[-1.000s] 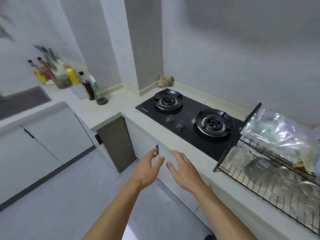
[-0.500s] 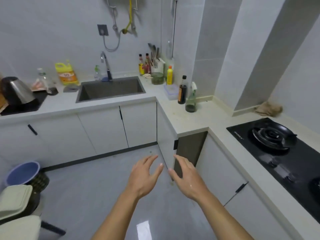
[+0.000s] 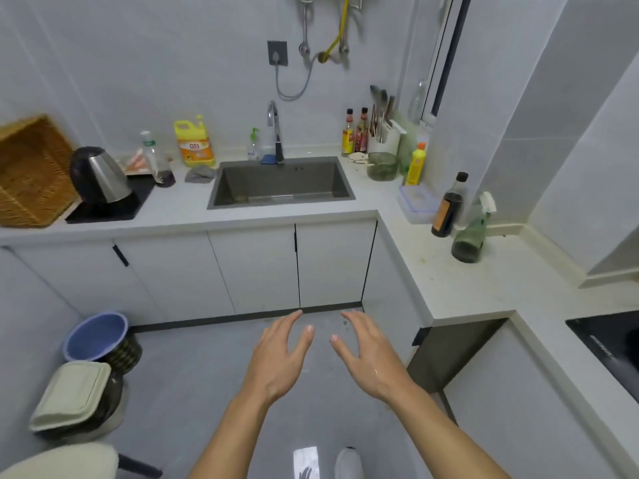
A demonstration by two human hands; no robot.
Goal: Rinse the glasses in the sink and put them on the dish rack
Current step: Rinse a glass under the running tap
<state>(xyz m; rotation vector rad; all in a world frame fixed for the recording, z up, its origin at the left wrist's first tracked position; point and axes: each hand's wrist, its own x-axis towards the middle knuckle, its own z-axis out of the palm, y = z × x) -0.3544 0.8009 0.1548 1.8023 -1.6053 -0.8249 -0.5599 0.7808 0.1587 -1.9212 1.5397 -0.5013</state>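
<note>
The grey steel sink (image 3: 340, 183) is set into the white counter straight ahead, with a chrome tap (image 3: 274, 126) behind it. Something small lies at the sink's bottom left; I cannot tell what it is. My left hand (image 3: 276, 357) and my right hand (image 3: 370, 357) hang side by side over the grey floor, well short of the sink. Both hands hold nothing and their fingers are spread. No dish rack is in view.
A kettle (image 3: 98, 176), a wicker basket (image 3: 31, 171) and a yellow detergent jug (image 3: 194, 145) stand left of the sink. Bottles (image 3: 449, 205) and a knife block (image 3: 383, 140) line the right corner. A blue bin (image 3: 96, 337) stands on the floor at left. The hob's corner (image 3: 608, 344) shows at right.
The view has swung left from the hob and dish rack to the sink. My empty hands stayed held out in front.
</note>
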